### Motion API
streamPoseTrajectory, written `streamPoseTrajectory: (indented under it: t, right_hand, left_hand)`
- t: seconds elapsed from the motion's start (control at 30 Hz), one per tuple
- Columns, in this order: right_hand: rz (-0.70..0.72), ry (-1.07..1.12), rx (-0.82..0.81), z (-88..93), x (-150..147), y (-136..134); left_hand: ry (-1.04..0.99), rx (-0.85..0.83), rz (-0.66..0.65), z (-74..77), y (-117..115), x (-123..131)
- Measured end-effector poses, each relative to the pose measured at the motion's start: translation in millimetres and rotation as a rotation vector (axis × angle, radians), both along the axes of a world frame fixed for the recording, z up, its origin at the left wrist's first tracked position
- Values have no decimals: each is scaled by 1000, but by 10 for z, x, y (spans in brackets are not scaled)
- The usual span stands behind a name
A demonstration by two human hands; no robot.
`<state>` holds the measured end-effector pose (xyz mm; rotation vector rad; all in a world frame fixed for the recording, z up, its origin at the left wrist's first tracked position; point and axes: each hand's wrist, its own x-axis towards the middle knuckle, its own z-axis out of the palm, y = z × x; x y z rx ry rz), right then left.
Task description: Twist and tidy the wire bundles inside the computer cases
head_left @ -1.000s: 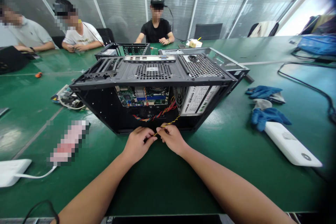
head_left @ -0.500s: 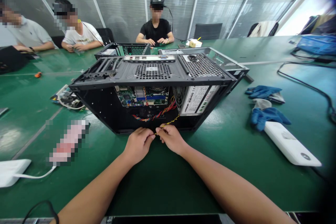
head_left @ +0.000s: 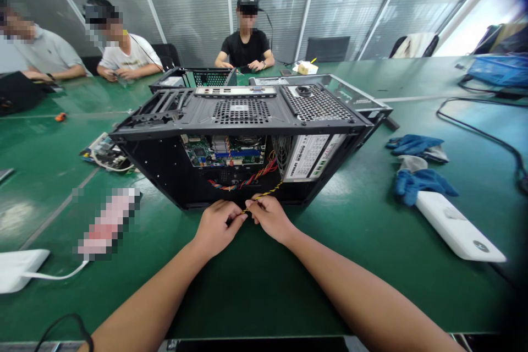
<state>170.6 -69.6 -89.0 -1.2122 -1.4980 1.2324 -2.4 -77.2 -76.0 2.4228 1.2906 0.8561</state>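
Note:
A black computer case (head_left: 243, 132) stands on the green table with its open side facing me. Inside it are a motherboard (head_left: 225, 151), a labelled power supply (head_left: 315, 157) and a bundle of red and multicoloured wires (head_left: 239, 182). A yellow-and-black twisted cable (head_left: 270, 191) runs from beside the power supply out to the case's near edge. Both hands pinch this cable close together: my left hand (head_left: 218, 226) is closed on its end part, and my right hand (head_left: 270, 217) is closed on it just to the right. The cable's tip is hidden by my left fingers.
Blue-and-grey gloves (head_left: 424, 184) and a white power bank (head_left: 460, 225) lie at right. At left are a blurred-out phone (head_left: 109, 223), a white charger (head_left: 20, 269) and a circuit board (head_left: 105, 154). Another open case (head_left: 330, 88) stands behind; three people sit across the table.
Both hands stay almost in place on the cable. My left fingertips have shifted very slightly to the right, and a little more of the cable shows between the hands.

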Motion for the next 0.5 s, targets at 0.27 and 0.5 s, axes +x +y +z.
streamPoseTrajectory:
  t: [0.27,0.5]
  right_hand:
    - [2,-8,-3,29,-3,-7]
    - [6,-41,24,-3,4,5]
  left_hand:
    - [12,-20,-22,5,-3,14]
    - [44,-79,-14,-1,2,14]
